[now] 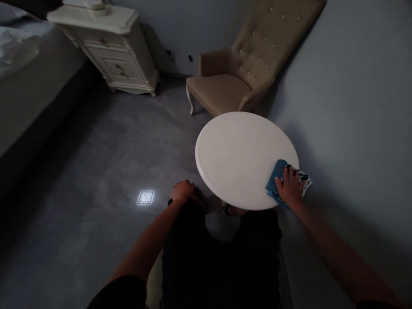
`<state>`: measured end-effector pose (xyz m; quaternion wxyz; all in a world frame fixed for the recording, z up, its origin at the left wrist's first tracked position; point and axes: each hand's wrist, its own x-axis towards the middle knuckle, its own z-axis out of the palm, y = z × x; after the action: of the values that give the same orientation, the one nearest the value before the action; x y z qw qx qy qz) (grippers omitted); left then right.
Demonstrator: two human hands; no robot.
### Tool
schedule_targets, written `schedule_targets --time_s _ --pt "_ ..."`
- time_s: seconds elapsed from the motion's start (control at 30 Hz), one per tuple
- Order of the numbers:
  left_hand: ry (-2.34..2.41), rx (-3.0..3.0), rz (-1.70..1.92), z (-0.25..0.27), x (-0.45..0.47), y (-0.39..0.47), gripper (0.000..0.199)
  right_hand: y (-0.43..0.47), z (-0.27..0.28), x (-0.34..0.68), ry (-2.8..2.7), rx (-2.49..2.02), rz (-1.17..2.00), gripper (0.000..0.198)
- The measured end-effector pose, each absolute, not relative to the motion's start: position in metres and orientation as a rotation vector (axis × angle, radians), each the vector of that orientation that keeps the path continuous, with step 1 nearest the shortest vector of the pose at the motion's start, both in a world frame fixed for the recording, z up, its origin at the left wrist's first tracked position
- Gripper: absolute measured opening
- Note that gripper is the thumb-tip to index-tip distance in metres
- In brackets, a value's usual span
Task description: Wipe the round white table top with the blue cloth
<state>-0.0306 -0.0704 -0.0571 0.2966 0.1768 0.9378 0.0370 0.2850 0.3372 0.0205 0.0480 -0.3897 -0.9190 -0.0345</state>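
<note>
My right hand (289,186) presses a folded cloth (275,179) onto the right edge of a round white table (238,154). The cloth is blue on one side and has a dark-and-white pattern on the other. Part of it hangs past the tabletop's rim, and my fingers lie spread over it. Resting on my left knee is my left hand (183,190), with nothing in it and its fingers laid over the knee.
A tan tufted armchair (222,88) stands just behind the table. On the right, a grey wall (354,107) runs close to the table. A white nightstand (119,56) and a bed (32,86) are at the left. A bright patterned square (146,198) shows on the floor.
</note>
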Motion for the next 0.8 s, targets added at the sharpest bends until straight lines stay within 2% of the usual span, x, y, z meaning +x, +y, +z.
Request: schedule_targets --time_s 0.17,0.47,0.63,0.8 --pt "2.464 0.454 0.114 -0.06 -0.037 -0.071 0.048 0.259 0.022 0.215 -2.923 -1.004 -0.019 0.088" --pt "2.465 0.442 0.092 -0.053 -0.04 -0.072 0.053 0.112 0.028 0.044 -2.949 -0.479 0.393 0.088" --pt "2.451 0.481 0.08 -0.047 -0.041 -0.072 0.051 0.095 0.035 0.001 -2.973 -0.317 0.403 0.086" --pt "2.45 0.487 0.002 -0.043 -0.041 -0.066 0.047 0.116 0.04 0.017 -2.956 -0.242 0.456 0.085"
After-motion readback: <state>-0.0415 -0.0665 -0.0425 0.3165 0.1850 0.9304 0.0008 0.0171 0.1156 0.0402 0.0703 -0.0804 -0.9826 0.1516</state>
